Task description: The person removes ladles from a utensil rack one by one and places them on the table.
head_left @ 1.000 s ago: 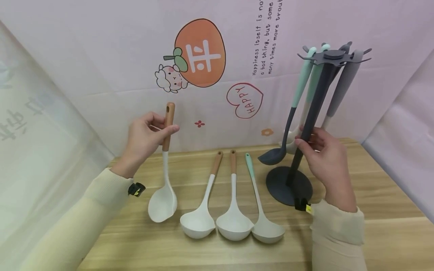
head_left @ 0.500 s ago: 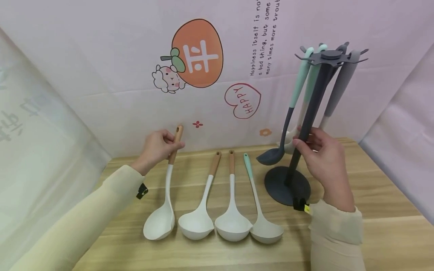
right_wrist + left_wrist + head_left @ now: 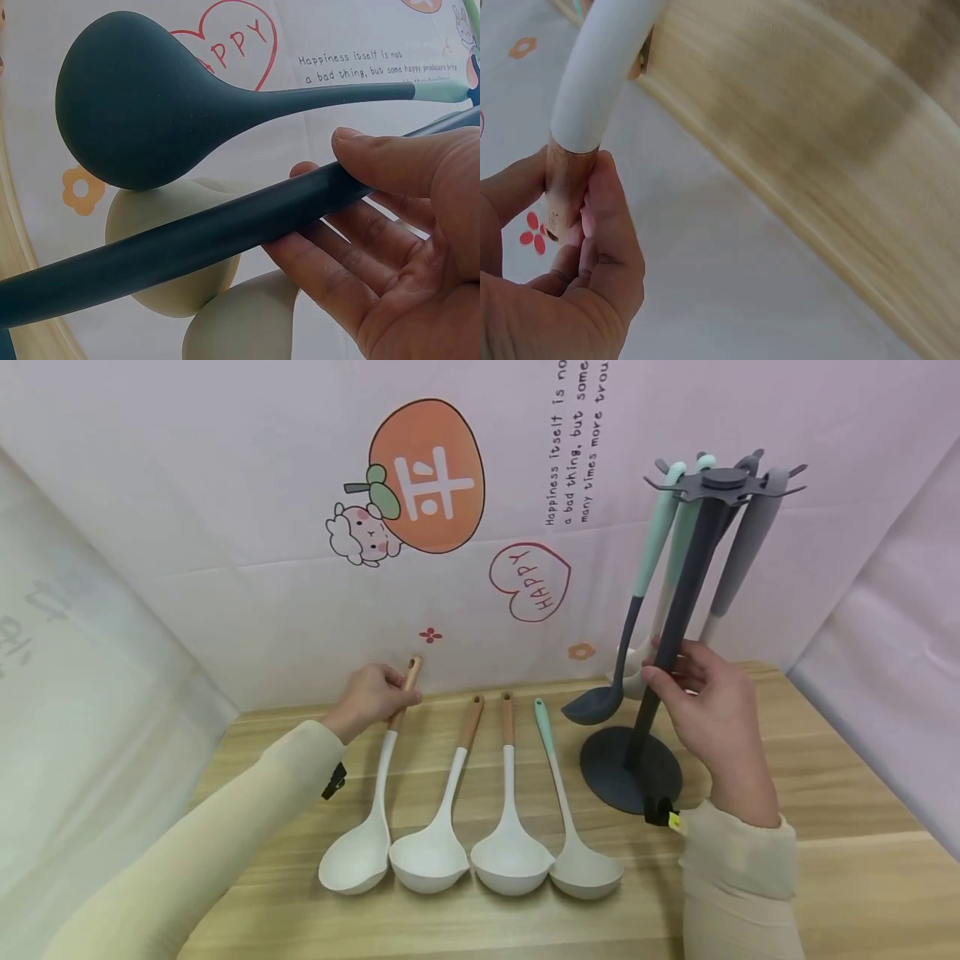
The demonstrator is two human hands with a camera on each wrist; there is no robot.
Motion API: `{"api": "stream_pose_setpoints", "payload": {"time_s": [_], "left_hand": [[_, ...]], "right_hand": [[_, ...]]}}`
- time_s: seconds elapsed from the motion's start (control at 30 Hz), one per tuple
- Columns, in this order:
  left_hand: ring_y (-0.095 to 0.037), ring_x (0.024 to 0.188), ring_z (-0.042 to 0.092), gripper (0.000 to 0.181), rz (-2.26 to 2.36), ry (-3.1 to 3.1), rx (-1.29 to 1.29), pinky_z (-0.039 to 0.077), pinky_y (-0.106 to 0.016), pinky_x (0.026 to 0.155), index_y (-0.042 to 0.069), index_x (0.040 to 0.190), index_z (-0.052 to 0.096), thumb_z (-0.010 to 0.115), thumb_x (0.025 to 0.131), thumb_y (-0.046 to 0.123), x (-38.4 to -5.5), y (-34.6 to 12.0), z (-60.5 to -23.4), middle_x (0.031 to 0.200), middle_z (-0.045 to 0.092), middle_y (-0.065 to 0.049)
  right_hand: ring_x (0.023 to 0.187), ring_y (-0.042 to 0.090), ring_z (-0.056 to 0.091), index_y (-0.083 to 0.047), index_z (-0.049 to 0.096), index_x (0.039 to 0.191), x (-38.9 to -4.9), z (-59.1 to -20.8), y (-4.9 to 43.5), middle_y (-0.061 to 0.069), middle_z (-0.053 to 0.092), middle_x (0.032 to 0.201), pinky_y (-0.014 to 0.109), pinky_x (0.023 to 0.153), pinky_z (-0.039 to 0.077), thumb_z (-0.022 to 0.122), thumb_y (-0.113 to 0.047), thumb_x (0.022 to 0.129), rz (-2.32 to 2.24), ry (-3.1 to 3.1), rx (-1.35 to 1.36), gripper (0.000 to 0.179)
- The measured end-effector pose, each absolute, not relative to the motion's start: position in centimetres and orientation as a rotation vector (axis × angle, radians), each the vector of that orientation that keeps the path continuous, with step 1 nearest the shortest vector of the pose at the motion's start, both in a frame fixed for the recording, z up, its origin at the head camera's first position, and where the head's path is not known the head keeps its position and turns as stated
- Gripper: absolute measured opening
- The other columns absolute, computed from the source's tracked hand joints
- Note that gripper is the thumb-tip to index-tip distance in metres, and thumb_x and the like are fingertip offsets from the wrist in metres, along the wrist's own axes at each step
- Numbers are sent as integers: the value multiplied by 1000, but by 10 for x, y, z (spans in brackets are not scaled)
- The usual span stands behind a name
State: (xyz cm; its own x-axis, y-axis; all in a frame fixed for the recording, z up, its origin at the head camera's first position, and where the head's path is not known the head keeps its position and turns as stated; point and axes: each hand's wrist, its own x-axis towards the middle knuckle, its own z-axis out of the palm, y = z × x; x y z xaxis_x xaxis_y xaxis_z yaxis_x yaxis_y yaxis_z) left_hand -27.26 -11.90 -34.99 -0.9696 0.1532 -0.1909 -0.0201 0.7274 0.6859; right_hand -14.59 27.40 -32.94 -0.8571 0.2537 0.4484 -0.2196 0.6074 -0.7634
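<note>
Ladle (image 3: 358, 857) farthest from the rack (image 3: 690, 578), left hand (image 3: 371, 697) pinching its handle (image 3: 566, 184); right hand (image 3: 711, 718) grips the rack's pole (image 3: 172, 244), I'd guess for steadiness.

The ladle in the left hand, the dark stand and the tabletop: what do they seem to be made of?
Ladle: warm brown, smooth handle, perhaps wood by its colour; even white neck, probably matte plastic or silicone.
Stand: dark and smooth, its pole softly shining; coated metal or plastic, I can't tell which.
Tabletop: streaky grain, low shine; wood or wood-print laminate.
</note>
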Motion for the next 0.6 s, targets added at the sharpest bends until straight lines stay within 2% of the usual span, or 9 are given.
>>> {"api": "stream_pose_setpoints", "payload": {"time_s": [0.17,0.23,0.4,0.6], "left_hand": [[-16,79,71,37,1067,2642,99,64,-24,69,-10,125,61,74,98,12,-275,-110,-355,112,70,-23],[-16,79,71,38,1063,2623,98,65,-25,69,-11,128,61,73,98,9,-277,-109,-359,114,69,-25],[-16,75,72,40,1027,2584,101,67,-30,70,-13,132,60,70,97,3,-284,-106,-369,120,68,-29],[-29,82,77,38,952,2557,122,67,-32,69,-15,131,59,68,97,1,-288,-101,-382,124,66,-33]], "right_hand": [[84,-24,59,-4,72,131,-145,-329,275,17,78,109,-3,79,48,75,-14,98,1208,-2319,-36,35],[85,-25,58,-3,71,131,-145,-328,274,24,77,112,-3,79,48,75,-14,98,1214,-2320,-33,35],[85,-26,58,-3,71,131,-145,-328,275,24,77,112,-3,79,48,75,-13,98,1214,-2315,-25,34],[85,-24,59,-4,71,131,-145,-328,275,23,77,111,-3,80,48,75,-14,98,1211,-2322,-28,34]]}}
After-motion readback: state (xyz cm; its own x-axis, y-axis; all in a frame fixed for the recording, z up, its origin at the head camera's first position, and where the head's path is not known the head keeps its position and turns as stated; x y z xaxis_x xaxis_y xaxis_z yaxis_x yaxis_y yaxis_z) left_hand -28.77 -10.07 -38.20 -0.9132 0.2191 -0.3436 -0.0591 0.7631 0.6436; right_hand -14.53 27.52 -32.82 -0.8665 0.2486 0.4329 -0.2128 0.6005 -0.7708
